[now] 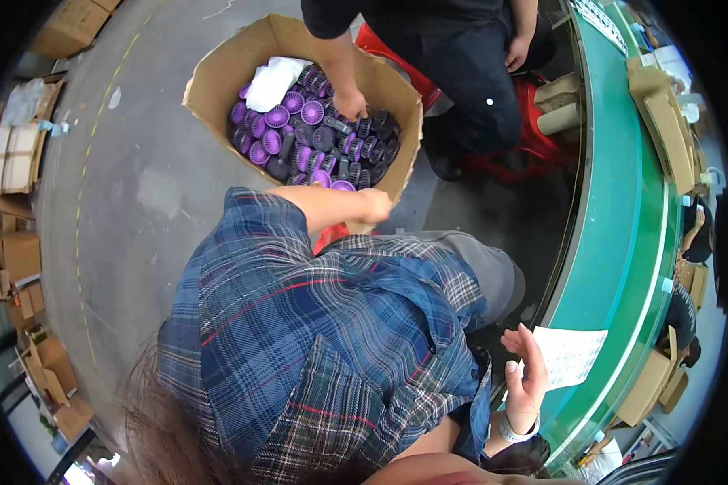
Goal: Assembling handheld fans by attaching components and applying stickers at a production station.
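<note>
My left hand (374, 206) is curled at the near rim of a large cardboard box (206, 89), gripping its edge, fingers partly hidden. Inside lies a heap of small purple and black handheld fans (277, 117) with round grilles, and a crumpled white bag (273, 83) rests on them. Across from me, a person's hand (350, 105) reaches down among the fans. My right hand (527, 376), a pale band at its wrist, is raised at the edge of the green belt table, fingers apart and holding nothing. Beside it lies a printed white sheet (570, 354).
The green belt table (603, 267) runs along my right. A person in dark clothes sits on a red stool (534, 133) at the far side. Stacked cartons (24, 255) line the left beyond a yellow floor line. More people and cardboard (655, 376) are beyond the table.
</note>
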### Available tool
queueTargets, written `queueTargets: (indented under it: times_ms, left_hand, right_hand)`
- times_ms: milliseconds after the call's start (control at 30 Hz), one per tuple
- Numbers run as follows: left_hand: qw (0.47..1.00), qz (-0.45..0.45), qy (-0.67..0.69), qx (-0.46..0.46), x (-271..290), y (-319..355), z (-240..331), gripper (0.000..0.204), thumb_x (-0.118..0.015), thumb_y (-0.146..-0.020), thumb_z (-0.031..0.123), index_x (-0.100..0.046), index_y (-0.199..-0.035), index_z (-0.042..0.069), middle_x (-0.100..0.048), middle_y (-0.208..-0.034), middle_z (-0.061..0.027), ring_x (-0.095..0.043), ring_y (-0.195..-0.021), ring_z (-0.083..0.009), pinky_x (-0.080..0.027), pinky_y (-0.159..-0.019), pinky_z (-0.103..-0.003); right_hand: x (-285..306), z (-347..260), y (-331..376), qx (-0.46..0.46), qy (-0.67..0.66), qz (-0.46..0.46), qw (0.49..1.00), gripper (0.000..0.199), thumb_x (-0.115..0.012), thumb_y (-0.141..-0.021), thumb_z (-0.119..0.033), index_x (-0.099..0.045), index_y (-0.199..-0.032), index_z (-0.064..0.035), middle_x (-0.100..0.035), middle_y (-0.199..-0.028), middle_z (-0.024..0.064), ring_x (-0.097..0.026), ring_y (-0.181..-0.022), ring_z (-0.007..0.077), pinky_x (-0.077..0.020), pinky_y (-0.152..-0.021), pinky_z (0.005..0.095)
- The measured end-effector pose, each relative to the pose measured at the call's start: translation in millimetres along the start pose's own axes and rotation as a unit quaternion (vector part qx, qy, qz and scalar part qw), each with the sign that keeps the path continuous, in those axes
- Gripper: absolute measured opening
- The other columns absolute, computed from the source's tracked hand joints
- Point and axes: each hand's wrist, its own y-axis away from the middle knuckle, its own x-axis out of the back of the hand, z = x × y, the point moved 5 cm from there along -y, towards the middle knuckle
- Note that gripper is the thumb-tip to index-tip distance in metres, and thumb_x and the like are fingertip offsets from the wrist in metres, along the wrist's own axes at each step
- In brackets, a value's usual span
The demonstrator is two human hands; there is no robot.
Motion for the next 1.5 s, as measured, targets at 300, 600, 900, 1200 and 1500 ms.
queueTargets:
  times_ms: [300,600,900,1200,1500]
  left_hand:
    - [0.979,0.081,0.188,0.016,49.3,-21.4,-23.3,0.041,-0.048,-0.083,0.036,-0.068,-0.078,0.001,-0.065,-0.08,-0.0227,-0.065,-0.08,-0.0326,-0.051,-0.072,-0.042]
    - [0.697,0.39,0.377,0.469,-68.4,124.6,-326.7,0.033,-0.052,-0.085,0.023,-0.057,-0.106,-0.001,-0.065,-0.086,-0.0221,-0.064,-0.081,-0.0334,-0.05,-0.076,-0.038]
    - [0.598,0.327,0.365,0.633,-95.8,177.9,-441.3,0.075,-0.071,-0.07,0.033,-0.039,-0.13,0.001,-0.042,-0.132,-0.0212,-0.042,-0.122,-0.0322,-0.035,-0.101,-0.038]
    - [0.57,0.386,0.409,0.599,-106.6,148.2,-508.3,0.105,-0.074,-0.062,0.054,-0.023,-0.139,0.004,-0.037,-0.138,-0.0202,-0.032,-0.129,-0.0359,-0.024,-0.108,-0.042]
    - [0.679,0.132,0.264,0.672,-56.3,109.9,-438.4,0.095,-0.07,-0.065,0.055,-0.033,-0.135,0.003,-0.039,-0.136,-0.0237,-0.035,-0.128,-0.0378,-0.025,-0.106,-0.045]
  right_hand:
    - [-32.5,-77.7,-71.3,-0.04,0.12,-0.026,0.992,0.051,-0.058,-0.076,-0.005,-0.047,-0.126,0.0023,-0.061,-0.108,0.0162,-0.057,-0.1,0.0254,-0.0416,-0.091,0.0348]
    - [-52.4,-75.3,-128.4,-0.156,0.17,-0.116,0.966,0.056,-0.058,-0.072,0.002,-0.046,-0.127,0.0024,-0.059,-0.111,0.0162,-0.057,-0.102,0.0253,-0.0403,-0.093,0.035]
    - [-15.8,-114.1,-152.6,-0.084,0.142,-0.145,0.976,0.063,-0.058,-0.081,-0.036,-0.042,-0.13,0.0008,-0.057,-0.106,0.02,-0.055,-0.099,0.0278,-0.0414,-0.089,0.0374]
    - [26.0,-126.6,-109.3,0.079,0.03,-0.144,0.986,0.068,-0.058,-0.08,-0.05,-0.048,-0.123,0.0008,-0.059,-0.089,0.0181,-0.057,-0.077,0.0255,-0.0434,-0.074,0.0373]
    - [11.3,-152.2,-112.6,-0.002,0.103,-0.08,0.991,0.038,-0.043,-0.091,-0.04,-0.06,-0.082,-0.0076,-0.058,-0.067,0.0091,-0.057,-0.067,0.0241,-0.0449,-0.061,0.035]
